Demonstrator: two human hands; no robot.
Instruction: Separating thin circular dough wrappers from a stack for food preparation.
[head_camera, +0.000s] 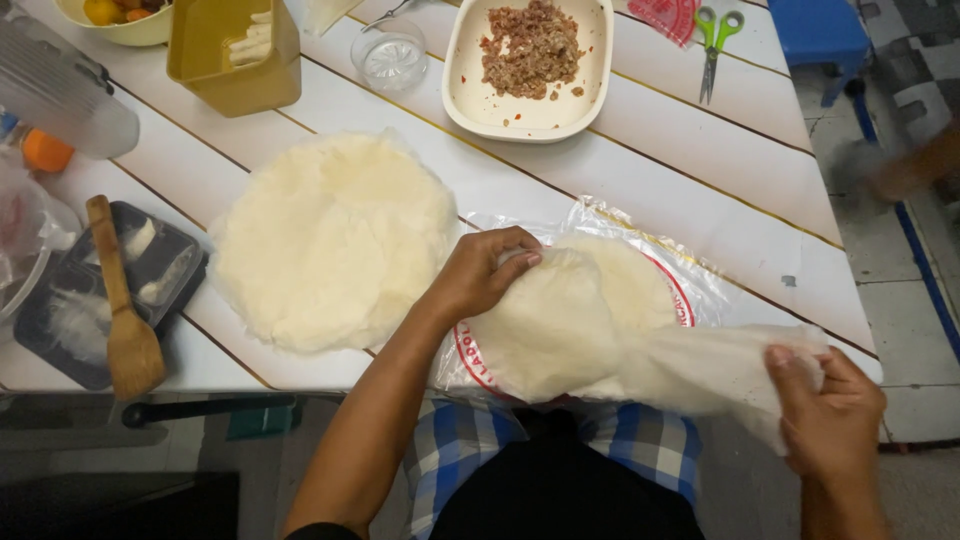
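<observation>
My left hand (483, 273) pinches the near edge of a thin pale wrapper sheet (560, 320) that lies on top of a clear plastic bag (640, 250) with more sheets under it. My right hand (825, 400) grips the other end of the same sheet, pulled out past the table's front edge to the right. The sheet stretches between the two hands. A round stack of separated pale wrappers (335, 240) lies on the white table (700, 170) to the left of my left hand.
A cream oval dish of minced filling (528, 50) stands at the back. A yellow tub (235, 50), a small glass (390, 55), green scissors (712, 45), a black tray (60, 320) and a wooden spatula (125, 320) are also on the table. A blue stool (820, 30) stands on the floor.
</observation>
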